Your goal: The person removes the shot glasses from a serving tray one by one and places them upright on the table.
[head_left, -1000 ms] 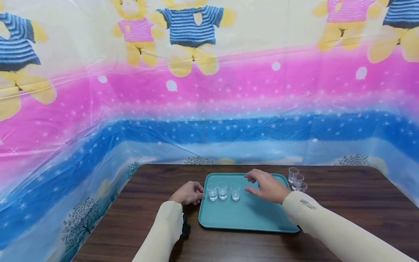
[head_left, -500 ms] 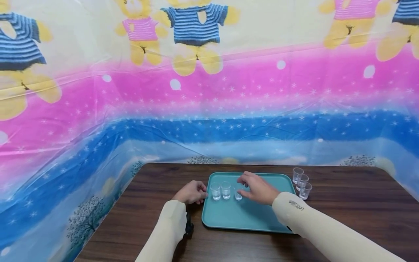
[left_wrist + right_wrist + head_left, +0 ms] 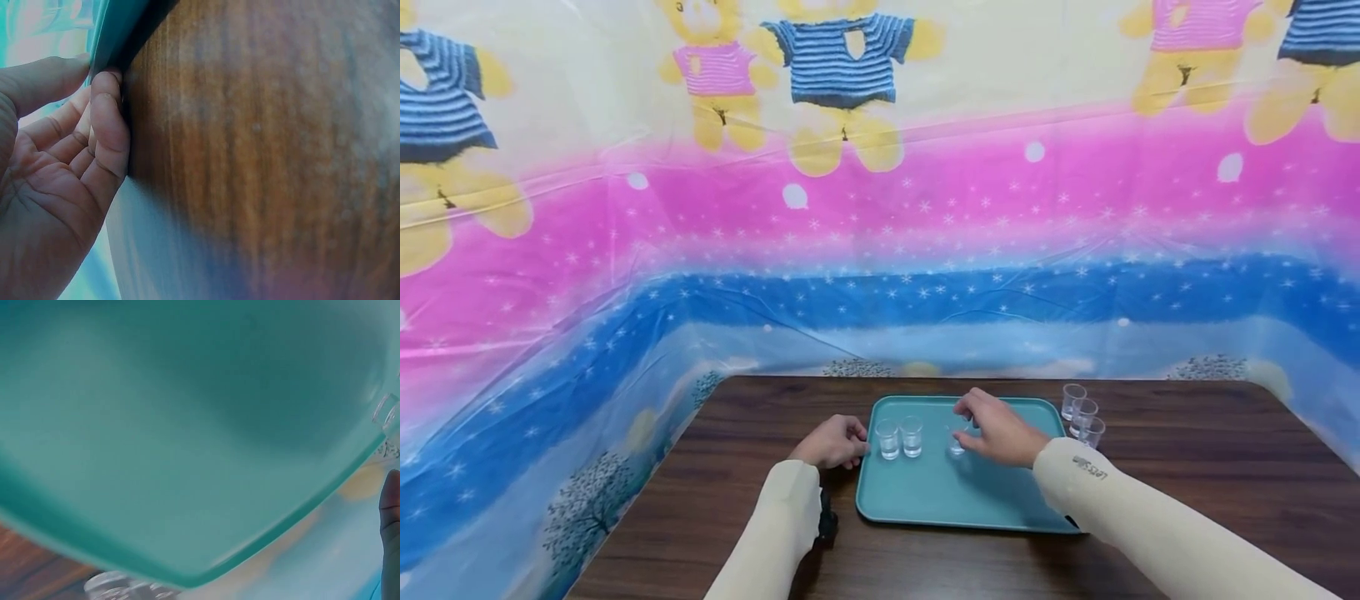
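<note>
A green tray [image 3: 917, 500] lies on the table, its left rim pinched between thumb and fingers of my left hand [image 3: 835, 442]; the left wrist view shows that hand [image 3: 62, 156] close up at the rim [image 3: 106, 37]. Two small clear shot glasses [image 3: 888, 442] [image 3: 912, 440] stand side by side near the tray's left end. Right of them, my right hand [image 3: 1003, 429] holds a third shot glass [image 3: 956, 443] between thumb and fingers, low over or on the tray. Whether the glasses contain liquid or have thick bottoms, I cannot tell.
Several more shot glasses [image 3: 1083, 415] stand in a slanting row on the dark wooden table [image 3: 1180, 467], just beyond the tray's right edge. A printed cloth [image 3: 925, 308] with bears hangs behind the table and along its sides.
My right hand has moved left to the third shot glass, taken hold of it and shifted it slightly right, away from the other two. The left hand has stayed at the tray's rim.
</note>
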The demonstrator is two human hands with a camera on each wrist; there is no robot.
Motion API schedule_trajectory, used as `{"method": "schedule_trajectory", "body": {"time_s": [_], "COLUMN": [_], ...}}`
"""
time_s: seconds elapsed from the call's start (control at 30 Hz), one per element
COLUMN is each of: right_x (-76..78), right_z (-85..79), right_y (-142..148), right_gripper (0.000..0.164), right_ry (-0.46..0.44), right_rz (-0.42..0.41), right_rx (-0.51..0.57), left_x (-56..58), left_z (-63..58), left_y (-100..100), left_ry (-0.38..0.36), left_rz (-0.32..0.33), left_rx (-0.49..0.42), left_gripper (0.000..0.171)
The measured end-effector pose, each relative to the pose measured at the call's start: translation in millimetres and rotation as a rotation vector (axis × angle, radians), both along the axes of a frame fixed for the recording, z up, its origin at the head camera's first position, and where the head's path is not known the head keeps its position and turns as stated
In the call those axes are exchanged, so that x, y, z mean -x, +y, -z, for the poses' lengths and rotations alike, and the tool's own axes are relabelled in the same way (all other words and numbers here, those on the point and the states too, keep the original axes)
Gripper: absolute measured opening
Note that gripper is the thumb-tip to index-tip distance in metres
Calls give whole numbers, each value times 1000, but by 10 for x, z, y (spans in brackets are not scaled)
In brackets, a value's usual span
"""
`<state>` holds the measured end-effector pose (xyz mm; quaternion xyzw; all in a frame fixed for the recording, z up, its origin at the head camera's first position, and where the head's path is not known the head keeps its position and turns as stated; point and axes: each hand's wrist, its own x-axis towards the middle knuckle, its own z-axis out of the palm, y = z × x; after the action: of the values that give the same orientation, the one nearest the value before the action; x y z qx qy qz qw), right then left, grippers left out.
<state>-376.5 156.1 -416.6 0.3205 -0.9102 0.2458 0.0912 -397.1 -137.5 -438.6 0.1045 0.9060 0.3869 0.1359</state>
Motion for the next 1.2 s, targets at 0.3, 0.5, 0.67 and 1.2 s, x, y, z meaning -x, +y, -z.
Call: {"method": "schedule_trajectory", "body": {"time_s": [0.3,0.5,0.67,1.2], "right_x": [-36,-62,-103,-354], "right_z": [-6,-49,-86,-206], "right_y": [443,714,852,1226], "right_gripper": [28,28,30,23], "right_ry": [20,25,-3,29], "right_rz": [75,127,166,178], "right_rx": [7,-7,-34,-10], "left_x": [3,0,-15,-11], "left_z": [8,9,-6,-5], "left_y": [-14,-9,10,9], "left_ry": [1,7,2,-7], "left_rz": [0,3,-2,-10], "left_rx": [-2,0,-9,-21], "left_gripper": [8,9,8,7]}}
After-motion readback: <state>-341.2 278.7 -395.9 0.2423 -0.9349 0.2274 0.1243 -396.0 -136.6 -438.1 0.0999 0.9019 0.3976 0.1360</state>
